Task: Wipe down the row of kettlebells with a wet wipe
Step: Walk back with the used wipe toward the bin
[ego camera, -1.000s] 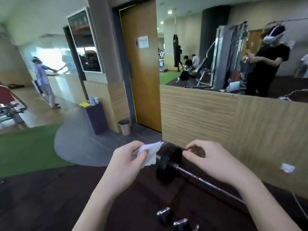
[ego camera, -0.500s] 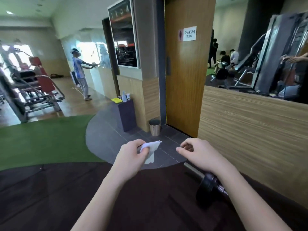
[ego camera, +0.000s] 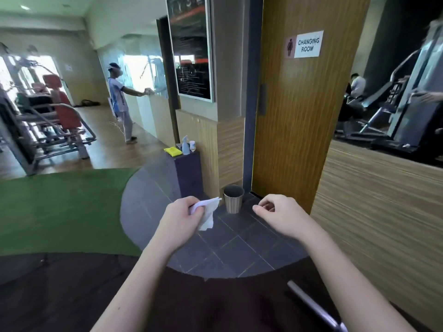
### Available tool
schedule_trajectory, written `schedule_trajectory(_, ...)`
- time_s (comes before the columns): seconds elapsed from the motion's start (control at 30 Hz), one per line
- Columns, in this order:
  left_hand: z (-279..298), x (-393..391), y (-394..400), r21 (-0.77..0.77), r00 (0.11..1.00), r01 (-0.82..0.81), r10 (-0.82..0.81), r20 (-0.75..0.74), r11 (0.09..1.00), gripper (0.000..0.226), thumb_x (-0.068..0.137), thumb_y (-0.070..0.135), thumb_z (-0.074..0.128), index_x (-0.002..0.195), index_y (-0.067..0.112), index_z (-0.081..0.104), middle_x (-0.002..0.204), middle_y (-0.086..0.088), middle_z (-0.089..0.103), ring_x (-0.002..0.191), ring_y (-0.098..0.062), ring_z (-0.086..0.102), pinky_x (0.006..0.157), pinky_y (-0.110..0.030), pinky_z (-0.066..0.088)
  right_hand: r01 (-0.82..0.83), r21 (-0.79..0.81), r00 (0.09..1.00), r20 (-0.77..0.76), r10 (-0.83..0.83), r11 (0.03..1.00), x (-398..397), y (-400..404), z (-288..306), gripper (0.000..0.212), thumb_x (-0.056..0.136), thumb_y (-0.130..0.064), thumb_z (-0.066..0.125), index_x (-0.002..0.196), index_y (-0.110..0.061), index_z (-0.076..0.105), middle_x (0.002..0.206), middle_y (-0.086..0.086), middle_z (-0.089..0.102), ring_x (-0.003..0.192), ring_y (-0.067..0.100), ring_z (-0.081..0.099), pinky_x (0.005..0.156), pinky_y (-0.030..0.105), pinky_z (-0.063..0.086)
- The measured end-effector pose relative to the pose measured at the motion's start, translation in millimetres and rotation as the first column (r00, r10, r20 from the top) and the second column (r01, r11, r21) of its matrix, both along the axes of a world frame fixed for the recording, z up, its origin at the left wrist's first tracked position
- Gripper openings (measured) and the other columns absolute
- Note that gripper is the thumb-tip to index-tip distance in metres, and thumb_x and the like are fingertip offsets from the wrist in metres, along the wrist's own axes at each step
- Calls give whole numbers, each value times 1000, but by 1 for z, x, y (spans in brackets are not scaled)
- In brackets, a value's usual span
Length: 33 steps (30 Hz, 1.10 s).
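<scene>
white and crumpled, the wet wipe (ego camera: 207,213) is pinched in the left hand (ego camera: 183,218), thumb and curled fingers closed around its upper end while the loose part hangs down past the thumb side. the right hand (ego camera: 280,215) is held level with the left one and well apart from it, fingers loosely curled with the thumb tip near the forefinger, holding nothing.

no kettlebells show in this view. beyond the gap between the two hands, a small ribbed metal bin (ego camera: 233,198) stands on grey floor tiles (ego camera: 230,240) at the foot of a wooden door (ego camera: 297,116) with a changing room sign (ego camera: 304,44). farther past the left hand, a dark pedestal (ego camera: 189,173) carries a spray bottle (ego camera: 185,145) and a yellow cloth (ego camera: 172,151). out to the left of the left hand lies green turf (ego camera: 60,209), and well beyond it a person (ego camera: 119,104) stands by a counter. below the right forearm, a metal bar (ego camera: 314,305) lies on the dark mat (ego camera: 72,291). wood panelling (ego camera: 383,224) runs off to the right of the right hand.
</scene>
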State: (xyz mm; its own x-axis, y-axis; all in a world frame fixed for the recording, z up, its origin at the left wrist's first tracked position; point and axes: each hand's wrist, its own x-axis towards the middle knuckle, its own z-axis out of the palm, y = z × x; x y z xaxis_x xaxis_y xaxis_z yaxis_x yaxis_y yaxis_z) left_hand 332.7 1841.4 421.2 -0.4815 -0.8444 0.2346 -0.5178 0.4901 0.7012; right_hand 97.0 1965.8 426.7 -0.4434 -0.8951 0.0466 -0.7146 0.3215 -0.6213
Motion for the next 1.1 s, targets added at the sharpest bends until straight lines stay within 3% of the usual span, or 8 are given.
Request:
schedule_trajectory(0.33, -16, -99, -288, -49, 997, 81, -82, -3, 995, 29, 93, 23, 52, 65, 26, 57, 58, 16, 56, 57, -3, 50, 49, -14, 35, 121, -56, 993, 11, -120, 991, -109, -256, -27, 25, 102, -48, 59, 111, -28, 71, 107, -10, 70, 95, 4, 64, 70, 18, 48)
schedule_trajectory(0.4, -15, -122, -342, -67, 994, 109, -108, 17, 992, 27, 92, 22, 51, 67, 20, 58, 61, 10, 57, 59, -7, 50, 50, -17, 37, 139, -55, 990, 47, -136, 989, -123, -302, -30, 24, 102, -47, 60, 109, -27, 71, 104, -11, 70, 92, 3, 64, 68, 17, 47)
schedule_trajectory(0.5, -12, -168, -425, -80, 986, 160, -156, 51, 984, 26, 90, 21, 49, 70, 6, 56, 67, -9, 59, 66, -20, 53, 59, -38, 44, 206, -77, 977, 75, -201, 975, -156, -373, -32, 22, 102, -48, 59, 108, -29, 70, 100, -12, 70, 90, 2, 64, 68, 18, 49)
schedule_trajectory(0.7, -30, -268, -547, -67, 966, 244, -237, 98, 967, 32, 87, 20, 47, 58, 12, 38, 57, -6, 40, 61, -15, 36, 54, -29, 29, 242, -4, 964, 114, -240, 970, -237, -489, -55, 22, 103, -46, 58, 108, -28, 70, 102, -11, 71, 92, 4, 66, 69, 18, 50)
schedule_trajectory(0.77, -37, -308, -586, -72, 962, 261, -253, 102, 963, 30, 87, 18, 49, 61, 5, 40, 63, -18, 45, 57, -15, 35, 53, -34, 30, 252, 7, 962, 103, -252, 968, -275, -528, -65, 23, 103, -47, 58, 108, -28, 70, 103, -10, 71, 93, 4, 65, 69, 18, 48)
schedule_trajectory(0.87, -53, -359, -638, -52, 979, 190, -185, 90, 980, 27, 90, 18, 52, 70, 0, 54, 76, -19, 58, 65, -26, 49, 58, -43, 41, 244, 25, 966, 85, -245, 969, -333, -586, -77, 26, 103, -46, 58, 112, -25, 70, 106, -7, 70, 96, 9, 65, 69, 21, 46)
schedule_trajectory(1.0, -81, -415, -705, 62, 979, 118, -126, 157, 991, 20, 90, 17, 53, 75, 5, 58, 71, -10, 60, 67, -20, 48, 57, -31, 37, 256, 92, 956, 125, -267, 962, -393, -649, -98, 27, 102, -46, 59, 110, -23, 71, 110, -5, 72, 98, 13, 65, 74, 28, 48)
schedule_trajectory(1.1, -92, -455, -748, 113, 990, 89, -101, 100, 990, 23, 94, 23, 55, 73, 14, 60, 64, 4, 56, 60, -11, 47, 51, -18, 35, 249, 140, 953, 140, -268, 958, -433, -696, -108, 29, 102, -44, 59, 115, -21, 71, 111, -4, 72, 100, 14, 66, 79, 30, 51)
